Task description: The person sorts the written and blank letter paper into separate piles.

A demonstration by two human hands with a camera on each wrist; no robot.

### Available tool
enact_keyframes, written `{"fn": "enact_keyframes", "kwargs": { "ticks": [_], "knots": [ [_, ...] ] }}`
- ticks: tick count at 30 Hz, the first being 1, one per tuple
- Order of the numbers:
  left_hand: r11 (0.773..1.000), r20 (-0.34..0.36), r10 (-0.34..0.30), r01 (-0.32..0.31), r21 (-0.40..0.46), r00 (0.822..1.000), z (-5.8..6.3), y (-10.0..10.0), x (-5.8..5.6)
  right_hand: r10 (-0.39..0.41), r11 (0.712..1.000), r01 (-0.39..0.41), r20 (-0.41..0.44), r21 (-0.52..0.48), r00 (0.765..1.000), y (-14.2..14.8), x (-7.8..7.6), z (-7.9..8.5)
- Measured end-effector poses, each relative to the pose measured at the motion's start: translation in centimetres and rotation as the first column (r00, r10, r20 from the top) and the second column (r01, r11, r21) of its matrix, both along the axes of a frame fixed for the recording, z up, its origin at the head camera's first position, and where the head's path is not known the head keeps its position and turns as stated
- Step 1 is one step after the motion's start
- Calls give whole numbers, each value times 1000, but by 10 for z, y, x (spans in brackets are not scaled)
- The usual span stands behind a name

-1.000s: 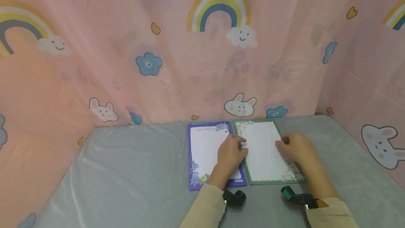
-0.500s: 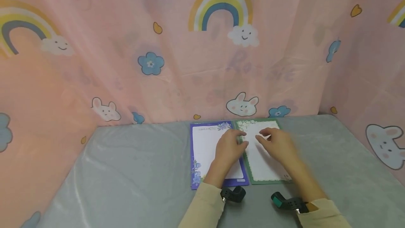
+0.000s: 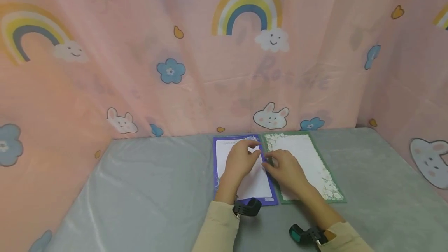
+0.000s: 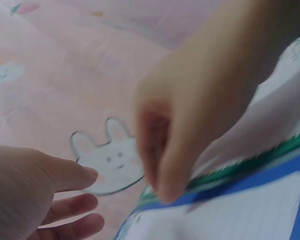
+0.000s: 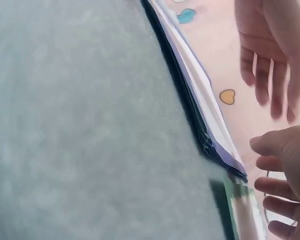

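Two stacks of printed paper lie side by side: one with a purple border (image 3: pixel 257 201), the other with a green border and white flowers (image 3: pixel 325 158). Over the purple-bordered stack hovers my left hand (image 3: pixel 239 162), its fingers loosely bent and nothing between them; in the left wrist view its fingertips (image 4: pixel 90 175) are apart. My right hand (image 3: pixel 287 168) is over the left edge of the green-bordered stack, near the seam. In the right wrist view its fingers (image 5: pixel 277 187) are spread and hold nothing. Whether it touches the paper, I cannot tell.
A grey cloth (image 3: pixel 150 189) covers the table. Behind it hangs a pink curtain (image 3: pixel 196 104) with rainbows and rabbits, also along both sides. Black bands (image 3: pixel 246 207) sit on both wrists. The purple-bordered stack shows several layers at its side in the right wrist view.
My right hand has moved left, from the green-bordered stack's right edge across to its left edge. My left hand has shifted slightly left over the purple-bordered stack. Both stacks stay in place.
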State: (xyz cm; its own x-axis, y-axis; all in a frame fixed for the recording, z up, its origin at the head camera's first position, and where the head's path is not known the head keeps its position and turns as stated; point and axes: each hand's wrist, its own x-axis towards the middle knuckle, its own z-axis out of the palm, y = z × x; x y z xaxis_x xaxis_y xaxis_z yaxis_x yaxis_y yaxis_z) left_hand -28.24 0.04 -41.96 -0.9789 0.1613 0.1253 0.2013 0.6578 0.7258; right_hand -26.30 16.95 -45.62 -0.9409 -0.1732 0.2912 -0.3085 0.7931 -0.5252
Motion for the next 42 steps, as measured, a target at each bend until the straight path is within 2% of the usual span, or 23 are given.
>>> {"fn": "enact_keyframes", "kwargs": {
  "ticks": [4, 9, 18, 22, 25, 28, 33, 42],
  "knots": [
    [1000, 4, 31, -31, 4, 1000, 0, -15, 0, -9, 1000, 9, 0, -12, 1000, 3, -1, -7],
    [999, -16, 33, -33, -8, 999, -6, -37, -2, -5, 1000, 5, -6, -30, 1000, 8, -2, -13],
    [993, -68, 118, -119, -18, 991, -32, -89, 0, -15, 1000, 14, -17, -21, 1000, 7, -1, -20],
    [993, -100, 116, -116, 1, 988, -45, -109, 3, -16, 1000, 15, -30, -22, 999, 5, 0, -23],
    [995, -123, 102, -103, 0, 987, -56, -114, 6, -20, 1000, 19, -42, -18, 999, 6, 2, -23],
    [994, -124, 111, -112, -5, 986, -63, -110, 9, -25, 1000, 24, -52, -20, 998, 8, 4, -23],
    [992, -105, 122, -123, -2, 987, -63, -108, 12, -12, 999, 10, -73, -32, 997, 10, 3, -26],
    [987, -137, 121, -135, -91, 983, -62, -119, 11, 10, 998, -15, -90, -56, 996, 0, -3, -29]
  ]
}}
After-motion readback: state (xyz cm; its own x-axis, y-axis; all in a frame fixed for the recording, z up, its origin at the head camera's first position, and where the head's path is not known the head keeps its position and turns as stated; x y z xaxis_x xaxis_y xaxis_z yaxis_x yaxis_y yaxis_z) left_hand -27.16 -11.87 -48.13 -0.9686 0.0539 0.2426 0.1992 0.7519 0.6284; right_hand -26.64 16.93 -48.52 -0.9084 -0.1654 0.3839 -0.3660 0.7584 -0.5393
